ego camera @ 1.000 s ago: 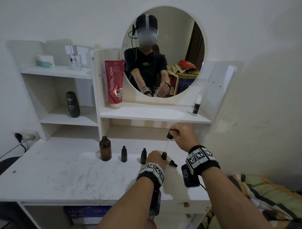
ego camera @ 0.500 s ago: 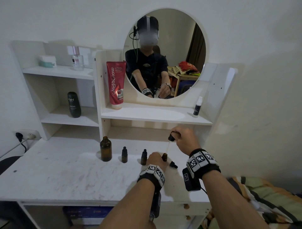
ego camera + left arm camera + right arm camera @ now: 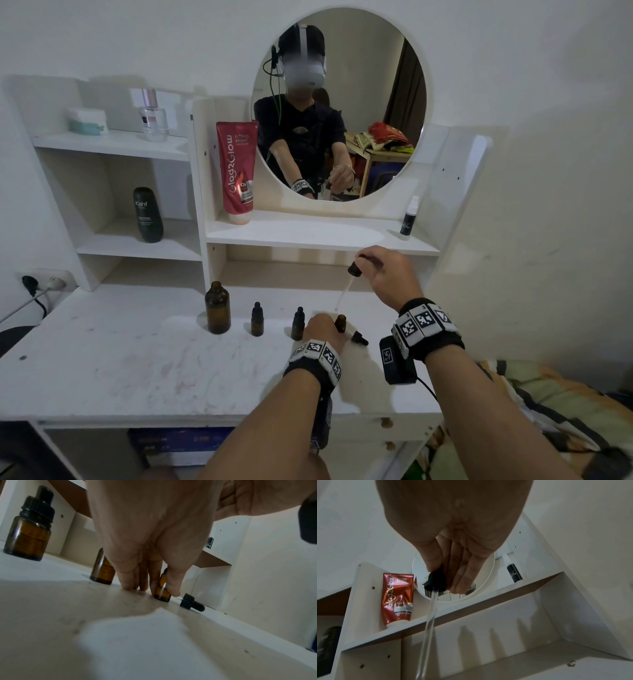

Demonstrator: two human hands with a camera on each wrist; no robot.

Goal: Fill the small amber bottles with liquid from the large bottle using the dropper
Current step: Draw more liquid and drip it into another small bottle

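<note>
The large amber bottle (image 3: 217,307) stands uncapped on the white desk (image 3: 137,363). Right of it stand two capped small amber bottles (image 3: 257,319) (image 3: 298,323). My left hand (image 3: 322,330) pinches a third small bottle (image 3: 340,323) (image 3: 162,590), uncapped, between thumb and fingers at its base. Its black dropper cap (image 3: 359,337) (image 3: 192,602) lies on the desk just to the right. My right hand (image 3: 387,274) pinches the black bulb of the large dropper (image 3: 356,268) (image 3: 435,580); its glass tube (image 3: 343,294) (image 3: 429,619) slants down toward the open small bottle, tip just above it.
A shelf unit with a round mirror (image 3: 339,102) rises behind the desk; its lower shelf edge (image 3: 322,246) sits just above my right hand. A red tube (image 3: 237,171), a dark bottle (image 3: 148,214) and a small spray bottle (image 3: 409,219) stand on shelves.
Both hands keep their holds on the small bottle and the dropper; hardly anything has shifted apart from a slight camera move.
</note>
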